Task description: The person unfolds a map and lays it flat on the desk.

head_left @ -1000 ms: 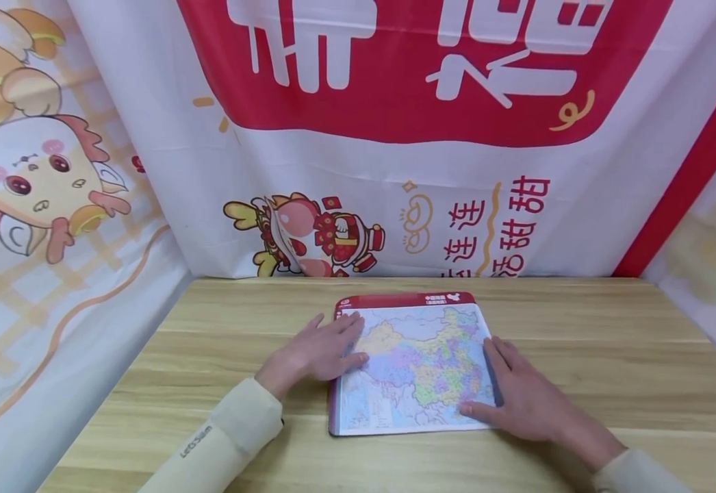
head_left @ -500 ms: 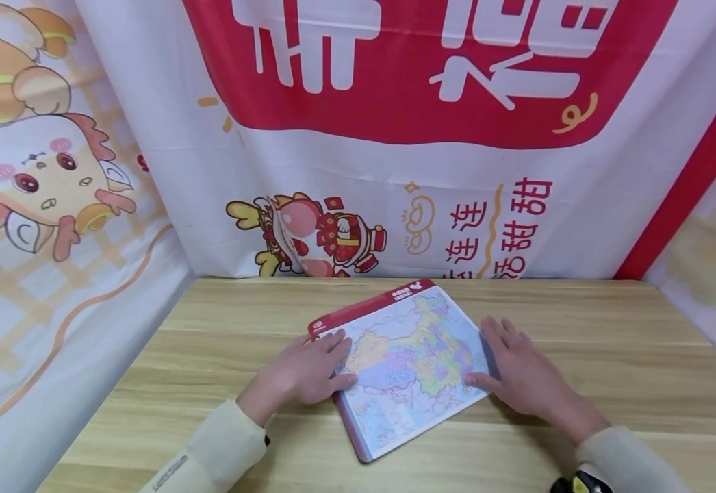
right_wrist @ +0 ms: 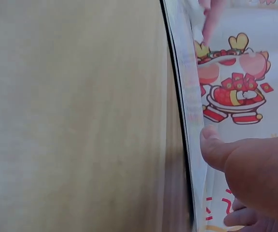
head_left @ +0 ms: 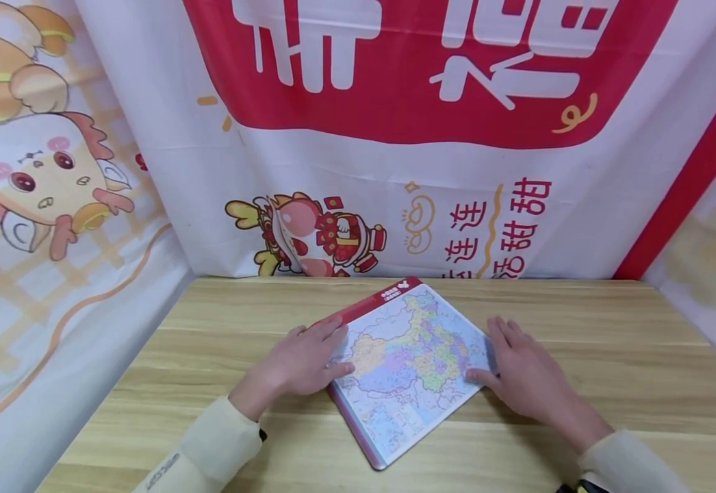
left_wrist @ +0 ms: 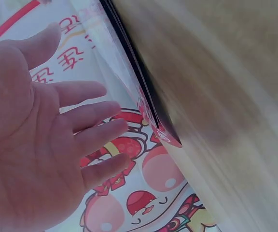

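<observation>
A thin map board [head_left: 416, 363] with rounded corners and a red header strip lies turned at a slant on the table. Coloured regions of a map cover its face. My left hand [head_left: 309, 357] rests over its left edge, fingers straight and thumb reaching onto the map. In the left wrist view those fingers [left_wrist: 88, 115] spread out above the board's dark edge [left_wrist: 140, 72]. At the opposite edge my right hand [head_left: 527, 373] touches the board, its thumb on the map and its fingers along the outside. The right wrist view shows that thumb [right_wrist: 216, 147] beside the board's edge [right_wrist: 189, 130].
The wood-grain table [head_left: 610, 356] reaches back to a hanging white and red cloth [head_left: 432, 123] printed with characters and a cartoon figure. Another printed cloth [head_left: 56, 274] hangs along the left side. A dark band [head_left: 586, 485] shows at the right sleeve.
The board has turned counterclockwise from nearly square to a clear slant. My left hand has slid left along with it, and my right hand has shifted slightly away from me.
</observation>
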